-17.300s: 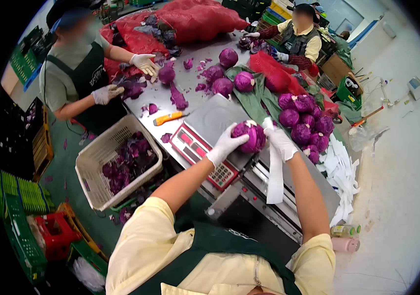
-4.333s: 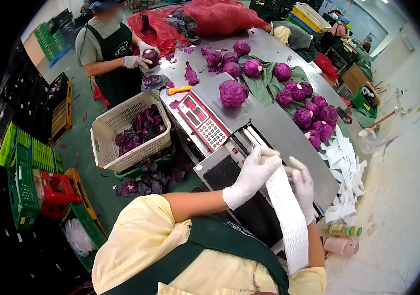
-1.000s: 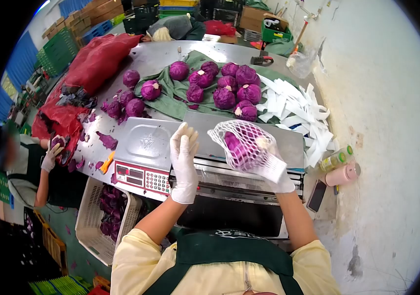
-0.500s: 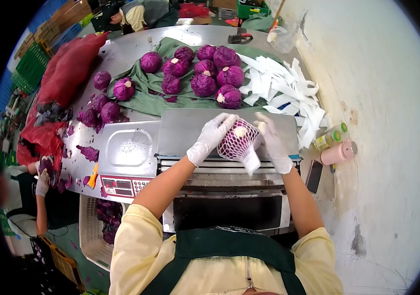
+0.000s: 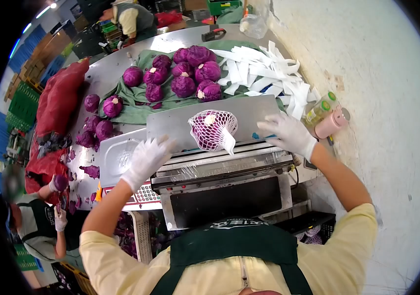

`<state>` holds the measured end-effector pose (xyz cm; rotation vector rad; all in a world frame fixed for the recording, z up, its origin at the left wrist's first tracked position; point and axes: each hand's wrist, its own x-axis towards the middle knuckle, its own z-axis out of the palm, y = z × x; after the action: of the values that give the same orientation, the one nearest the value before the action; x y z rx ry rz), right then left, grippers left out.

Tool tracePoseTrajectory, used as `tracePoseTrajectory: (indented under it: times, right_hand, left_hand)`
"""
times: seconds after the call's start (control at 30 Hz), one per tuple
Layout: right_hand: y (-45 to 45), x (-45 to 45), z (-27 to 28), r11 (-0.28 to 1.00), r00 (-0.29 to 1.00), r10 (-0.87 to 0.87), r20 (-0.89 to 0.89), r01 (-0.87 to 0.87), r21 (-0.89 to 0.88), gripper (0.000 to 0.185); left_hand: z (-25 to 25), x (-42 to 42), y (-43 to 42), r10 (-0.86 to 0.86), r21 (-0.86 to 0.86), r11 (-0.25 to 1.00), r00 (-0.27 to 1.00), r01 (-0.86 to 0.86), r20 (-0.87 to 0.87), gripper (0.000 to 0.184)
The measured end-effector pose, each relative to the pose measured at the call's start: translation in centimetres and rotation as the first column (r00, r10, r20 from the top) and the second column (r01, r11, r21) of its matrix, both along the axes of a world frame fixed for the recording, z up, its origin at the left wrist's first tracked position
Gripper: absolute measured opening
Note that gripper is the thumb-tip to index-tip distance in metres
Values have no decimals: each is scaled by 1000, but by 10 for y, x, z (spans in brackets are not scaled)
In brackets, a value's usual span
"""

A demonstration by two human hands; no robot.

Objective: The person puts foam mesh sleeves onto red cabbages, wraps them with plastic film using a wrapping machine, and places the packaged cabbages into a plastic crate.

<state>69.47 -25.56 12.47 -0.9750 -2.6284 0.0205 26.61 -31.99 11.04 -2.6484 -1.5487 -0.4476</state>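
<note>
A red cabbage in a white foam net sleeve rests on the metal plate of a film-wrapping machine, its pale stem end facing up. My left hand, in a white glove, is left of the cabbage above the scale's front edge. Its fingers are apart and it holds nothing. To the right, my gloved right hand hovers by the plate's right end with fingers stretched out and nothing in them. Neither hand touches the cabbage. The machine's rollers and clear film lie just in front of the plate.
Several red cabbages sit on a green cloth, beside a pile of white net sleeves. A digital scale stands left, a pink bottle right. A co-worker handles cabbage at left; another person is behind the table.
Both hands have let go of the netted cabbage and moved apart, left hand leftward and right hand rightward. The cabbage now lies on the plate. The camera view has shifted and tilted.
</note>
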Motion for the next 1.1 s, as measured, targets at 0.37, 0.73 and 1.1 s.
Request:
tracePoseTrajectory:
  times: [0.37,0.73,1.1]
  right_hand:
    - [-8,7,-48,917,829,388,402,-390,-81,14]
    - [-30,-5,68,669,619,-448,-645,-247,-701,7]
    - [69,-99,-76,875,892,121,-436,-304,-378,62]
  left_hand:
    - [-32,18,-18,-309,2,947,917,320,-251,38]
    - [41,21,-65,261,-273,941,84,200,962,26]
    - [-32,69,55,-33,-247,950,849,190,527,107]
